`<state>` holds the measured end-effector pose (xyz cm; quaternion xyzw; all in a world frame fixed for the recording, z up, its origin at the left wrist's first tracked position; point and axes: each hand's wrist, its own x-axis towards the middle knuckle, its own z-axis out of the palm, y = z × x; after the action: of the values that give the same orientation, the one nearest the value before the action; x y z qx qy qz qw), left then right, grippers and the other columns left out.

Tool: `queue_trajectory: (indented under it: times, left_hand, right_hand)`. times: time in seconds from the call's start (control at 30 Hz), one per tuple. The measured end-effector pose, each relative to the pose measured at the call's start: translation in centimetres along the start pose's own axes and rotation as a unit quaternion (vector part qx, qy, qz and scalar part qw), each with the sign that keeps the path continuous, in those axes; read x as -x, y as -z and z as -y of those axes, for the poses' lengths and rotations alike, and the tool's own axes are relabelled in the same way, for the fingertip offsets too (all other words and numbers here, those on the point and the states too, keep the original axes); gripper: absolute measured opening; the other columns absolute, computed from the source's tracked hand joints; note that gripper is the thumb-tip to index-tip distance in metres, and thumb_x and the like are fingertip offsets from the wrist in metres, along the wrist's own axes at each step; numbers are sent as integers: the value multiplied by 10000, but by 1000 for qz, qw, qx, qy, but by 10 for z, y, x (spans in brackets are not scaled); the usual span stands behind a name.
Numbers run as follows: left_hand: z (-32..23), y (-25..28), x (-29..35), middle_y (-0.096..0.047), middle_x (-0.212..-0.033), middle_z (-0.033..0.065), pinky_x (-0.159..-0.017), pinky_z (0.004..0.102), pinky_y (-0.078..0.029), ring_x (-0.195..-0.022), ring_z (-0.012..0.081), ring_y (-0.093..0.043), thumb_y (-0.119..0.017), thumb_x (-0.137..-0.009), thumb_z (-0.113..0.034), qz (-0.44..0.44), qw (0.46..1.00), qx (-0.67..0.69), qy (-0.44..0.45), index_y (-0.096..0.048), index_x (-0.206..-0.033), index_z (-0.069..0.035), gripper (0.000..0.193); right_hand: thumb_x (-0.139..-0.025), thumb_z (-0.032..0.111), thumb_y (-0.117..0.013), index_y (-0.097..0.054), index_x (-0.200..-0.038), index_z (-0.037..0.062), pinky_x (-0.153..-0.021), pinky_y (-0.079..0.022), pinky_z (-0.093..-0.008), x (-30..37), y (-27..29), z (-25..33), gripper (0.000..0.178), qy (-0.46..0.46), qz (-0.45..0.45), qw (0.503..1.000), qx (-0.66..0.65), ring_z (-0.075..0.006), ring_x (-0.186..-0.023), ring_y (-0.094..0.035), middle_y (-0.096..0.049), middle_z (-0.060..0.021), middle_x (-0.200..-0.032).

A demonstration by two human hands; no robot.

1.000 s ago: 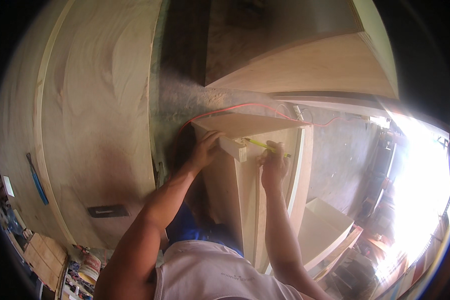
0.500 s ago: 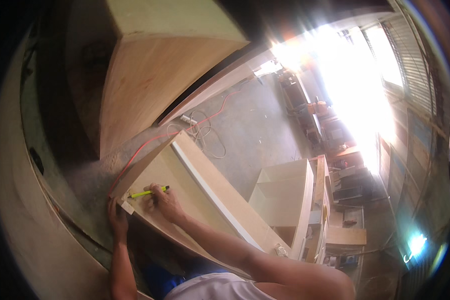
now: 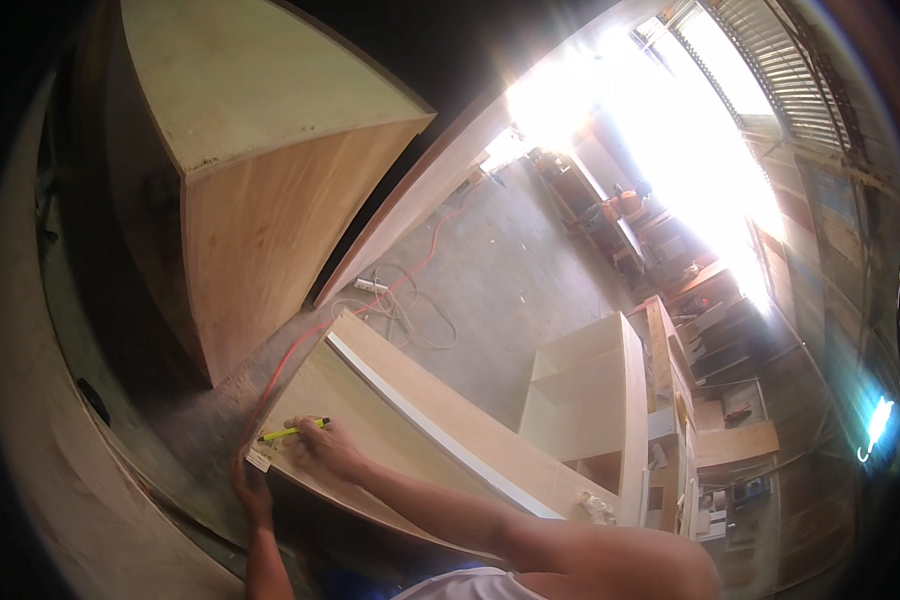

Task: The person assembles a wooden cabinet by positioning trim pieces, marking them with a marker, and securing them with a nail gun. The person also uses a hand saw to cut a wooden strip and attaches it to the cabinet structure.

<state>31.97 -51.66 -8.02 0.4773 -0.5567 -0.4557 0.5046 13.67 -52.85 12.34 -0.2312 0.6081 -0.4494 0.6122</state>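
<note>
My right hand (image 3: 328,450) is closed around a bright yellow pen (image 3: 293,431) with dark ends. The pen's tip reaches down to the left end of a long pale wooden panel (image 3: 370,460). My right forearm lies across above the panel. At the panel's near left corner, my left hand (image 3: 252,487) grips the edge, its fingers partly hidden. A small pale wood block (image 3: 258,460) sits at that corner beside the left hand. Along the panel runs a white strip (image 3: 420,422).
A large wooden cabinet (image 3: 270,240) stands at the far left. On the concrete floor lie a red cord (image 3: 295,352) and a power strip (image 3: 371,286) with a coiled cable. An open white cabinet (image 3: 582,395) stands right of the panel. Bright light floods the upper right.
The view has shifted, so the panel and both hands appear lower. My right hand still holds the pen near the panel's left end, and my left hand stays at the corner.
</note>
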Motion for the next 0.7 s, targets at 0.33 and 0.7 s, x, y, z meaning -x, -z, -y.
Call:
queue_trajectory:
  times: [0.33, 0.7]
  left_hand:
    - [-6, 0, 3, -600, -1214, 215, -1027, 438, -441, -1192, 346, -574, -611, -1008, -298, -9, 1000, -1, 14, -568, -1290, 50, 449]
    - [-17, -1, 1, -589, -1223, 227, -1046, 435, -429, -1214, 384, -560, -689, -944, -179, -5, 999, 28, 31, -559, -1284, 71, 442]
  right_hand:
    - [-1011, 363, -546, -709, -965, 11, -556, -476, -264, 48, 37, -5, 391, -42, 36, 986, 160, -102, -616, -573, -636, -37, -731]
    - [-981, 263, -584, -658, -1196, 44, -882, -530, -419, 119, 90, 6, 316, 335, -41, 784, 521, -329, -991, -653, -671, -168, -1109]
